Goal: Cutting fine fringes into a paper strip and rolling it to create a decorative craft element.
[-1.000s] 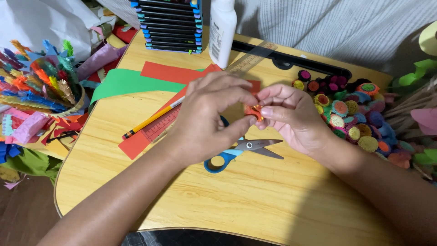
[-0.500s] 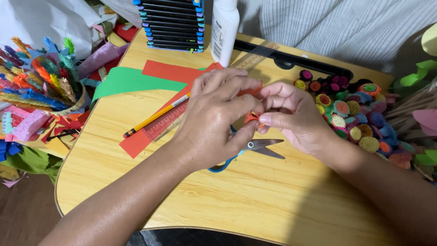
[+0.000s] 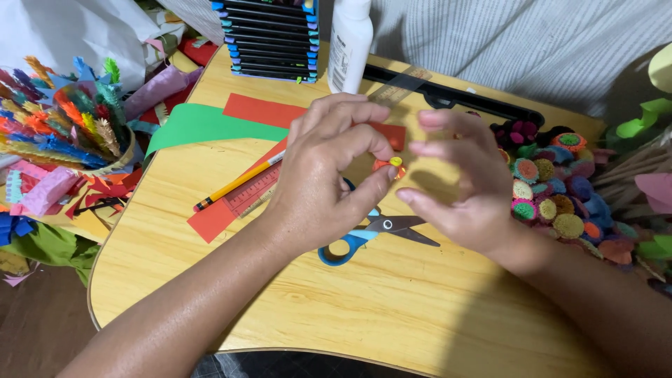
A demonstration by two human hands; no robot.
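My left hand (image 3: 329, 175) pinches a small orange paper coil with a yellow centre (image 3: 394, 164) between thumb and forefinger, above the wooden table (image 3: 280, 308). My right hand (image 3: 458, 182) hovers just right of the coil with fingers spread, holding nothing. Blue-handled scissors (image 3: 374, 234) lie on the table under both hands. A yellow pencil (image 3: 234, 183) and a ruler (image 3: 252, 192) rest on a red paper strip (image 3: 210, 220) to the left.
Green paper (image 3: 203, 126) and red paper (image 3: 262, 110) lie at the back. A white glue bottle (image 3: 350, 42) and a stack of dark trays (image 3: 273, 38) stand behind. Many rolled paper flowers (image 3: 553, 192) crowd the right; a basket of fringed paper sticks (image 3: 66, 133) sits left.
My right hand has let go of the orange coil and opened its fingers. The left hand now holds the coil alone, turned so its yellow centre shows.
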